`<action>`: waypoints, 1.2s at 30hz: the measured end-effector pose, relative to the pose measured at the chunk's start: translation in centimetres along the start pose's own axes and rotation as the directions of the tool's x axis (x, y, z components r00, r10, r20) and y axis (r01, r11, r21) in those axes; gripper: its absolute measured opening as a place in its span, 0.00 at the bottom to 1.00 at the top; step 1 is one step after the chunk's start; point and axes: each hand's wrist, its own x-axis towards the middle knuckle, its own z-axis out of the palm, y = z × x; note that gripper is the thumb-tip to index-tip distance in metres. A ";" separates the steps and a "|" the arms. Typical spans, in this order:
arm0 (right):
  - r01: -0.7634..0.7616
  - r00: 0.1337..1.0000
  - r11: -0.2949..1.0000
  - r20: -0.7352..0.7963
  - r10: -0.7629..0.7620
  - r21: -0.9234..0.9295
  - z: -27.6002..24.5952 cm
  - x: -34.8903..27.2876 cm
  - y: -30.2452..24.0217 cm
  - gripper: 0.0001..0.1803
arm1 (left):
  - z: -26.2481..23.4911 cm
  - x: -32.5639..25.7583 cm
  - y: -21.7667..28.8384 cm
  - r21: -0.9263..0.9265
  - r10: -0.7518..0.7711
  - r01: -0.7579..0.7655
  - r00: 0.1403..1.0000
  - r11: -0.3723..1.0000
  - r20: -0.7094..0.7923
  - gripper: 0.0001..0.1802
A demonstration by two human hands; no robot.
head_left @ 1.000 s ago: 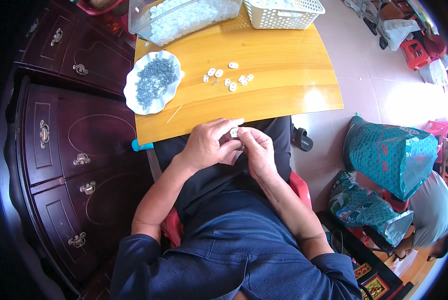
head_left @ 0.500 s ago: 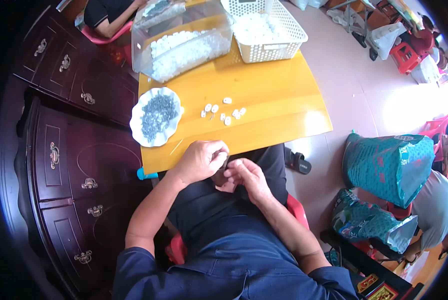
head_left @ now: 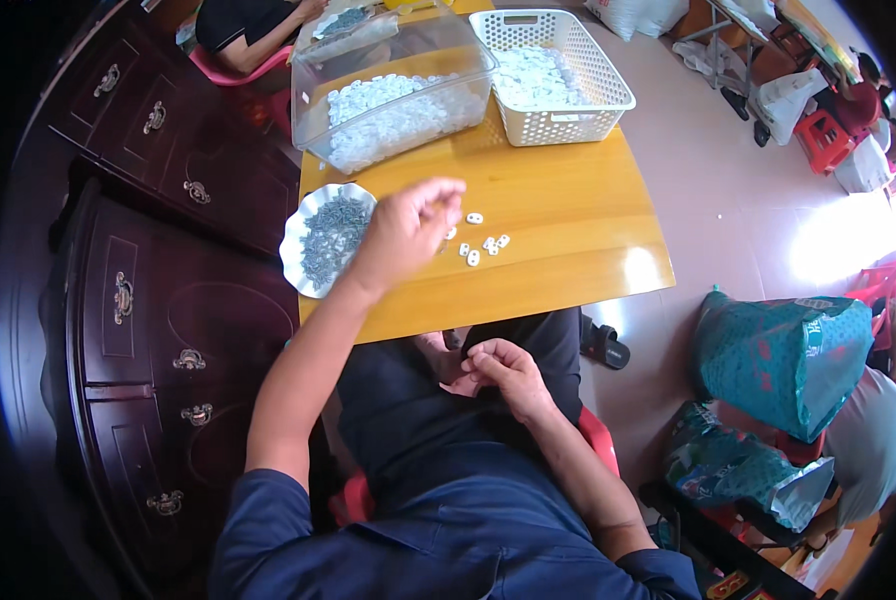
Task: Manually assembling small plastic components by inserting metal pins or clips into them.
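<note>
My left hand (head_left: 413, 232) is over the table, slightly blurred, its fingers loosely bent and apart, with nothing visible between them. It partly covers a loose group of small white plastic pieces (head_left: 474, 258) with holes. My right hand (head_left: 508, 375) stays low over my lap with thumb and fingertips pinched together; whatever they hold is too small or hidden to tell. Beside my left wrist, a white wavy-edged dish (head_left: 294, 252) holds many small dark grey metal parts (head_left: 333, 235), possibly screws.
A clear plastic bin (head_left: 313, 125) and a white perforated basket (head_left: 568, 128), both with many white pieces, occupy the far side of the yellow wooden table (head_left: 578, 220). Dark drawers (head_left: 198, 310) flank the left. Green-blue sacks (head_left: 778, 355) stand at right. Other people sit nearby.
My left hand has left my right hand and moved up and forward over the white pieces. My right hand remains over my lap. The whole view has shifted slightly.
</note>
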 end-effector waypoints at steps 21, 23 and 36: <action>-0.016 1.000 0.993 0.006 0.016 -0.115 0.7 1.3 -0.3 0.07 | 2.8 -5.1 -6.8 0.672 0.179 -0.053 0.977 0.738 -0.119 0.05; -0.012 1.000 0.990 0.001 0.012 -0.138 0.9 1.3 -0.5 0.08 | 2.9 -5.3 -6.9 0.697 0.134 -0.031 0.987 0.717 -0.094 0.05; 0.082 0.995 0.982 0.062 -0.073 -0.171 2.1 1.8 -1.7 0.08 | 2.3 -7.0 -6.9 0.487 0.088 0.032 0.971 0.873 -0.221 0.05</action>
